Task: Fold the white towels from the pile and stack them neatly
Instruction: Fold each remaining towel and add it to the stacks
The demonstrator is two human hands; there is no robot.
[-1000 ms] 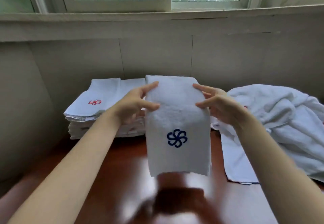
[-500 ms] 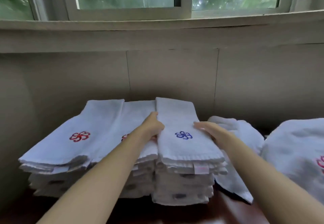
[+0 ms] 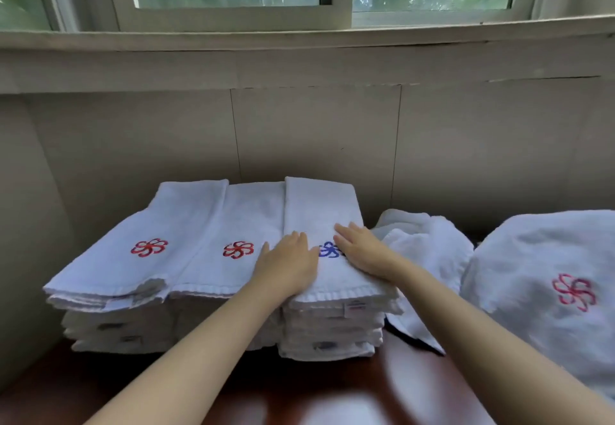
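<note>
Three stacks of folded white towels stand side by side against the wall. The left stack [image 3: 139,224] and the middle stack [image 3: 246,218] show red flower logos on top. On the right stack lies a folded towel with a blue flower logo [image 3: 319,204]. My left hand [image 3: 289,264] rests flat on that towel's left part, and my right hand [image 3: 362,248] lies flat on its right part, half covering the logo. Both hands are spread, gripping nothing. The unfolded pile of white towels [image 3: 539,278] sits to the right, one with a red logo.
A crumpled white towel [image 3: 422,244] lies between the right stack and the pile. Everything sits on a glossy dark red-brown table [image 3: 299,391]. A tiled wall and a window sill stand directly behind the stacks, and a wall closes the left side.
The blue-logo towel went from being held up in both hands to lying on the right stack. My hands have let go and now lie flat on it, closer together.
</note>
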